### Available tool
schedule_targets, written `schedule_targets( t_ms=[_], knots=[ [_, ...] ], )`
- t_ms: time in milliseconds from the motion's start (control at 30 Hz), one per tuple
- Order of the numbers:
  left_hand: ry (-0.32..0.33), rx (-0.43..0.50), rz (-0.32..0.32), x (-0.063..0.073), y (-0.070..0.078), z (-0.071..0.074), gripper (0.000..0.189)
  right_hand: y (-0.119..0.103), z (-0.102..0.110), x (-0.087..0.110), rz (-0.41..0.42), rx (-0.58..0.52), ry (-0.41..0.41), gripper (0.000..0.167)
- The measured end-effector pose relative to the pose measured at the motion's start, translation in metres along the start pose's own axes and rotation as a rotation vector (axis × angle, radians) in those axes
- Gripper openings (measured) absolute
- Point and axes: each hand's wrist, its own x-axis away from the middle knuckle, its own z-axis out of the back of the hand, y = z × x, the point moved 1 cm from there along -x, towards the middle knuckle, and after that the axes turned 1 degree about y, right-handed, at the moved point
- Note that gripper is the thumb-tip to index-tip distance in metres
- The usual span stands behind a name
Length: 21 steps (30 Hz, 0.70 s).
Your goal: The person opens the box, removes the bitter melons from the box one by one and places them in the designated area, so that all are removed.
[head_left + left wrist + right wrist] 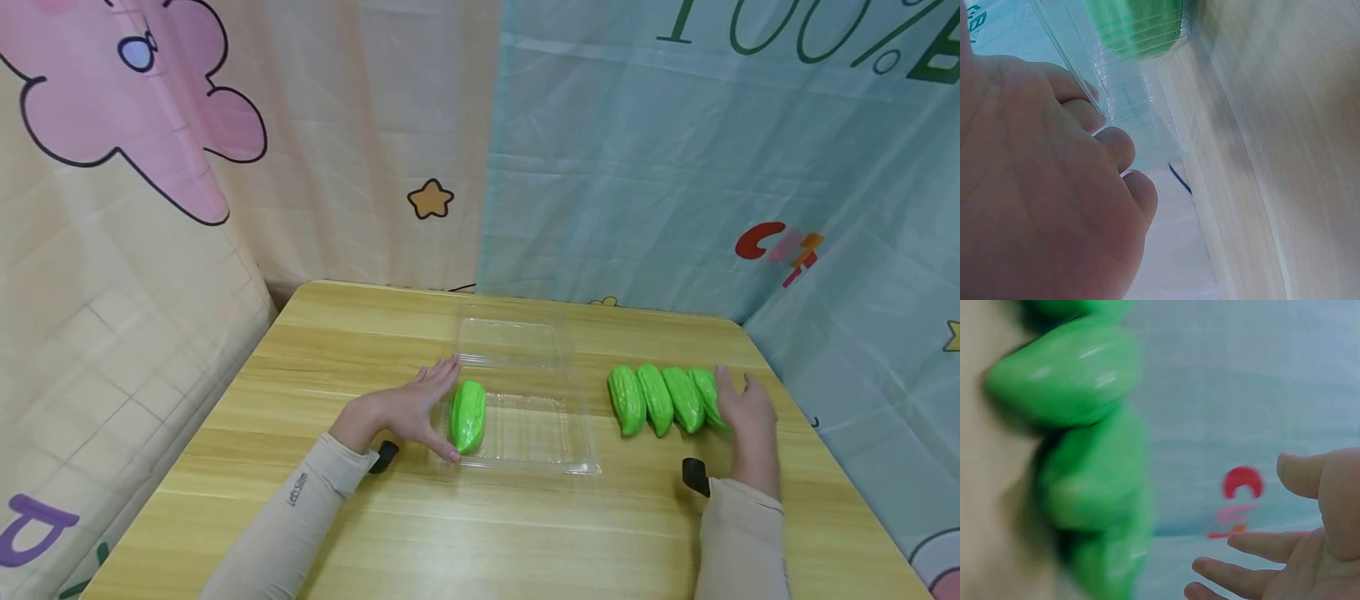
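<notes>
A hinged clear plastic box (pixel 517 465) lies with its lid (pixel 513 321) folded back. Inside, along its left wall, is one glossy green toy bitter melon (pixel 468 417), partly seen through plastic in the left wrist view. My left hand (pixel 405 412) rests at the box's left side, thumb near the front corner and fingers stretched to the back rim. Several more bitter melons (pixel 656 400) lie in a row to the right. Beside the row's right end, my right hand (pixel 750 417) has its fingers spread and holds nothing; it partly covers the last bitter melon (pixel 705 392).
The wooden table (pixel 525 533) has its back edge close to printed curtains (pixel 615 167). Black straps (pixel 695 477) show at both wrists. Bare wood separates the box from the row of bitter melons.
</notes>
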Motion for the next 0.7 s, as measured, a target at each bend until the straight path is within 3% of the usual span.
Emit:
schedule_targets(
  t_ms=[367, 700],
  knots=[
    [-0.005, -0.003, 0.013, 0.001, 0.003, 0.001, 0.144, -0.045, 0.014, 0.042, 0.118, -0.136, 0.035, 0.095],
    [0.007, -0.011, 0.005, 0.0, 0.002, 0.0, 0.144, -0.07, 0.011, 0.067, 0.256, -0.237, 0.117, 0.087]
  ],
)
